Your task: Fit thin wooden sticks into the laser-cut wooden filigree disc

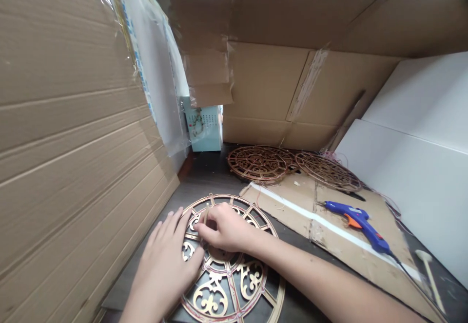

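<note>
A: Why was left hand [170,254] spread on the round golden openwork wooden disc [227,268]?
B: Likely to steady it, near side; right hand [224,229] pinched maybe a slim tan stick [206,211], half hidden.

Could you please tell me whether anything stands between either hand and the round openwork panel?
Nothing visible does: the left hand is at the left side of the panel; the right hand is over its upper part, pinching a slim piece.
</note>
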